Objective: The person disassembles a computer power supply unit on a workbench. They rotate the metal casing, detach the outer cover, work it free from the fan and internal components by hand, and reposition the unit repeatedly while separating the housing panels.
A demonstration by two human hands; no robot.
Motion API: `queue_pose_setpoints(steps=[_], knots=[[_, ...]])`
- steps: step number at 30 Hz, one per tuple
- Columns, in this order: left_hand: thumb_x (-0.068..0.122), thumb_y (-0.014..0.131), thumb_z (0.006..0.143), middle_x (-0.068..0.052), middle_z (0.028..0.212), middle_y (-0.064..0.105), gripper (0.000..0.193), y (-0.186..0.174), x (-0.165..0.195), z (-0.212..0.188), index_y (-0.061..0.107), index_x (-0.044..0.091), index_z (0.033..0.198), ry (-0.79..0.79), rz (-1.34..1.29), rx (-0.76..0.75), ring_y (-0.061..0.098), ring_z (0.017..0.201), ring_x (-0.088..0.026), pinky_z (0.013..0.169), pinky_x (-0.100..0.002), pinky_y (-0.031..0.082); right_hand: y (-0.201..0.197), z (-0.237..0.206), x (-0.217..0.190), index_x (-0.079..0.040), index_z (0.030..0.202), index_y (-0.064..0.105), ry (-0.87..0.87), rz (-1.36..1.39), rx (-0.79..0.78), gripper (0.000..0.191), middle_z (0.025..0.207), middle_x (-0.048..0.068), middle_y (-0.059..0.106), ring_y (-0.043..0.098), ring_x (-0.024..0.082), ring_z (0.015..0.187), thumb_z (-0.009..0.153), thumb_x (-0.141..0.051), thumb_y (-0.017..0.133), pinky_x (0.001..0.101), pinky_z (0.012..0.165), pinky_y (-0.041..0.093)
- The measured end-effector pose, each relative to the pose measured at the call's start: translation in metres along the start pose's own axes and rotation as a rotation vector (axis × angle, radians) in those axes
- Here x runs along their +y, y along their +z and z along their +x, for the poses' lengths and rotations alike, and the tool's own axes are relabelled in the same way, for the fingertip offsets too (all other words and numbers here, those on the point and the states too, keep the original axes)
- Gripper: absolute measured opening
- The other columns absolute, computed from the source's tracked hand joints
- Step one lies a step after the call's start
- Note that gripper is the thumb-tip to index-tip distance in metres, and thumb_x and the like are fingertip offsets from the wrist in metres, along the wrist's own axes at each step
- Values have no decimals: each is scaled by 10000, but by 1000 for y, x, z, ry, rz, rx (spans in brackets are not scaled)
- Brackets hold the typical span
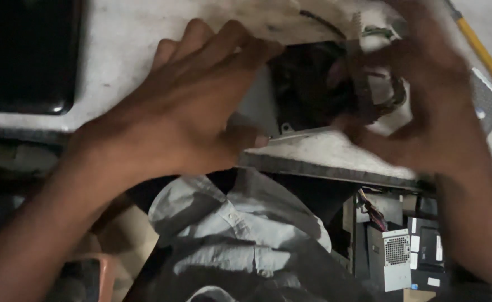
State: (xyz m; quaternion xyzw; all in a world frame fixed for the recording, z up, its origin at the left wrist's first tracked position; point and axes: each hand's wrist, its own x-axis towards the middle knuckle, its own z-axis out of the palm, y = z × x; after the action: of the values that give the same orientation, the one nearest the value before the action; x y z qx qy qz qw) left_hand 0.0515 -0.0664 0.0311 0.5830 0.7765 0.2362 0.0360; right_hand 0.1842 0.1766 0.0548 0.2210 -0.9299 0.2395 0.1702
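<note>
Blurry right hand point(430, 106) half hides the dark metal part point(307, 89), grip unclear, while the left hand point(195, 106) lies spread-fingered on it near the table edge point(324, 170).

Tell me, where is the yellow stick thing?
In the head view, the yellow-handled tool lies slanted on the white table at the top right corner, just beyond the right hand.

Both hands forward, left hand point(193, 106) fingers spread flat, right hand point(430, 95) blurred, curled.

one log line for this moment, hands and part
left hand: on metal fan unit | right hand: blurred, at its cables | white table
</note>
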Motion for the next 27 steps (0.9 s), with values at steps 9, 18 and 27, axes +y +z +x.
queue_pose_setpoints(steps=[9, 18, 27], knots=[[103, 784, 693, -136, 1333, 563, 500, 5, 18, -15, 639, 66, 1170, 156, 203, 301, 475, 1290, -325, 1097, -537, 353, 41, -11, -15, -34, 930, 727, -207, -297, 19, 212, 1211, 172, 698, 616, 416, 1252, 773, -115, 842, 567, 1071, 494], [113, 739, 951, -147, 1206, 702, 96, 60, 8, -38, 709, 22, 948, 339, 298, 595, 664, 1217, -300, 1091, -448, 546, 59, -22, -27, 95, 947, 683, -61, -249, 100, 199, 1207, 275, 677, 629, 448, 1197, 773, 37, 761, 530, 997, 539], [48, 708, 931, -174, 1238, 696, 45, 75, 8, -40, 678, 25, 907, 356, 342, 652, 667, 1253, -314, 1089, -420, 560, 72, -32, -29, 72, 956, 608, -179, -355, 155, 161, 1284, 282, 658, 629, 465, 1276, 904, 51, 759, 604, 1107, 515]])
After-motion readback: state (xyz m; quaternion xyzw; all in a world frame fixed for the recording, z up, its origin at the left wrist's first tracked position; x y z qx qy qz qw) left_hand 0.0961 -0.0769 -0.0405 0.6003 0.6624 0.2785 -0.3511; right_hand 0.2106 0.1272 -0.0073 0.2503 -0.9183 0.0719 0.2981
